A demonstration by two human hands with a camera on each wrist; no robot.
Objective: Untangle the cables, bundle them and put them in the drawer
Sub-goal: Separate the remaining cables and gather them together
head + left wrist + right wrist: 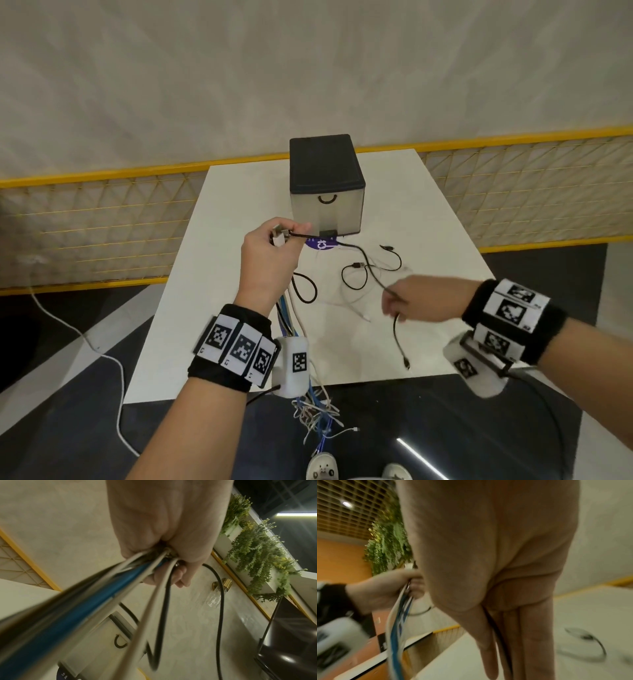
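Note:
My left hand (pixel 270 253) is raised over the white table (pixel 428 222) and grips a bundle of white, blue and black cables (pixel 287 315) that hangs past the table's front edge. From this hand a black cable (pixel 368 270) runs right to my right hand (pixel 414 301), which pinches it between thumb and straight fingers; its free end (pixel 400 346) dangles below. The left wrist view shows the left hand (pixel 164 520) closed round the bundle (pixel 102 595). In the right wrist view the black cable (pixel 498 631) passes between the thumb and fingers of the right hand (pixel 488 547). A dark-topped drawer box (pixel 325 192) stands behind, its drawer closed.
Loose black cables (pixel 352 277) and a thin white cable (pixel 356 305) lie on the table in front of the box. A purple sticker (pixel 322 244) sits by the box. A yellow mesh fence (pixel 102 219) runs behind. A white cord (pixel 116 394) trails on the dark floor.

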